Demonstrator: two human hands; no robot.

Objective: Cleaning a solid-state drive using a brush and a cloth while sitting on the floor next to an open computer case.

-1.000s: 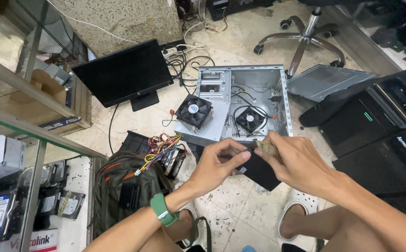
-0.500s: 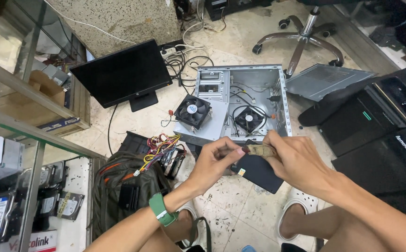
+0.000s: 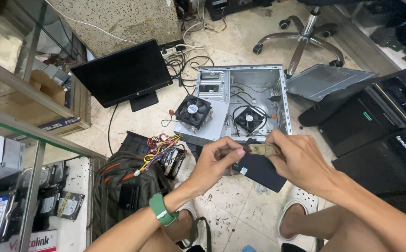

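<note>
Together, both hands pinch a small worn brush over the floor.

Left hand (image 3: pixel 214 163), green band at the wrist, grips the brush (image 3: pixel 262 150) at its dark end; right hand (image 3: pixel 298 161) closes over the other end, wrist bent inward; open computer case (image 3: pixel 254 100) lies just beyond; black flat panel (image 3: pixel 259 170) sits beneath; bare floor (image 3: pixel 240 210) between the knees.

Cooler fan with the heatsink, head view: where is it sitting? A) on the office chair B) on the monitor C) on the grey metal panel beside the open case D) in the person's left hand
C: the cooler fan rests on the grey metal panel beside the open case, away from both hands.
</note>
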